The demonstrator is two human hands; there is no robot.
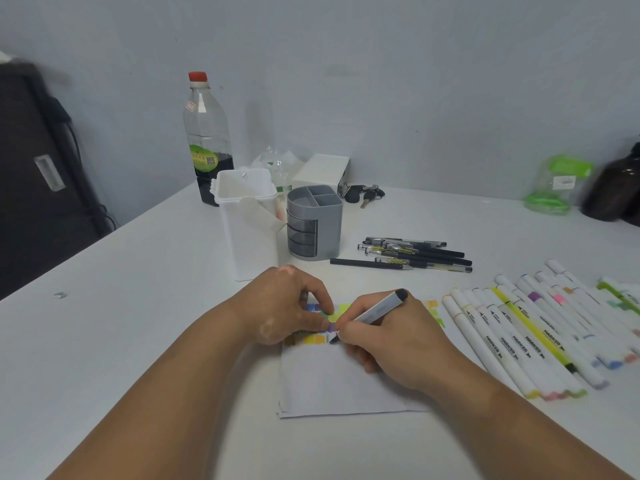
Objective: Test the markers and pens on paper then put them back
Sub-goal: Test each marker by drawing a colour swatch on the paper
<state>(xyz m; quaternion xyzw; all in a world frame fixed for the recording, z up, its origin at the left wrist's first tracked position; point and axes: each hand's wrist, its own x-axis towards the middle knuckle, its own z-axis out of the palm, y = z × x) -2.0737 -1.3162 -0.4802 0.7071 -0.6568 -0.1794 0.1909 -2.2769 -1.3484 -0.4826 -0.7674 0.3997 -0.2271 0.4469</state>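
A white sheet of paper (346,382) lies in front of me, with several coloured swatches along its top edge. My right hand (384,344) grips a grey-white marker with a black end (381,308), its dark tip touching the paper near the swatches. My left hand (287,306) rests on the paper's upper left with curled fingers that pinch a small grey cap, mostly hidden. Several white markers (526,334) lie in a row to the right. Several black pens (415,252) lie behind them.
A grey desk organiser (313,223) and a white square holder (247,220) stand behind the paper. Further back stand a bottle with dark liquid (207,140), a white box (322,171) and keys (363,194). A green-lidded clear bag (557,183) and a dark jar (613,188) are at the far right.
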